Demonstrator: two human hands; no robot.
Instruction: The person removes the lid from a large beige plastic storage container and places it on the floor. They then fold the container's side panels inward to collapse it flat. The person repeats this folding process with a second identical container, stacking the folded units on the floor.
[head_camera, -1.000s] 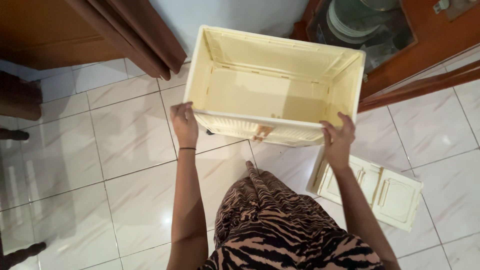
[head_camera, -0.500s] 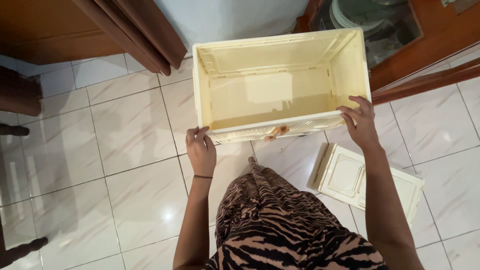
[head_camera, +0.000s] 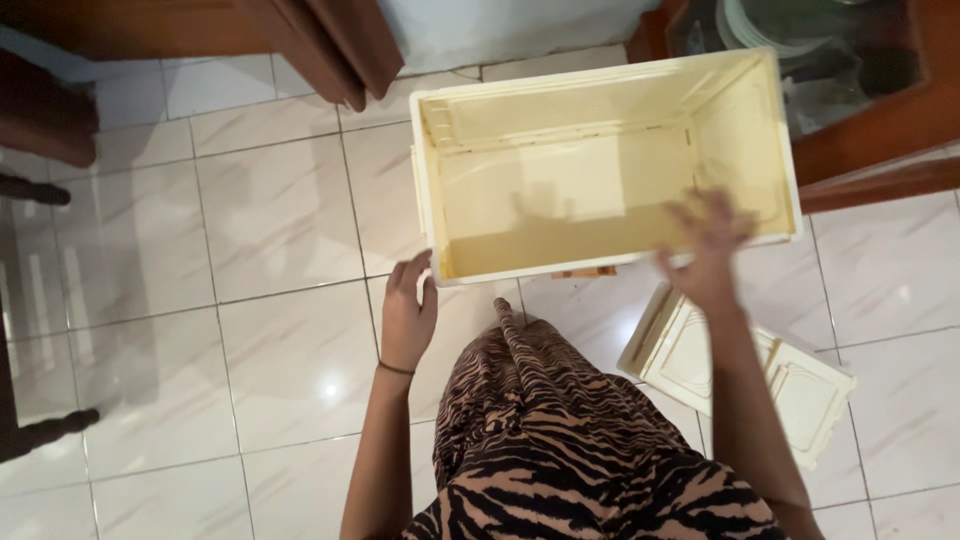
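Left grip (head_camera: 406, 312) loose at the cream crate's (head_camera: 600, 160) near corner; blurred right grip (head_camera: 708, 250) unreadable.

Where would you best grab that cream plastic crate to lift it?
Probably by the top rim of the cream crate, one hand at each short end, coming down from above. It stands upright and open, so its rim is exposed all round and the walls are straight. The left hand already sits at the near left corner; the right hand is blurred at the near rim.
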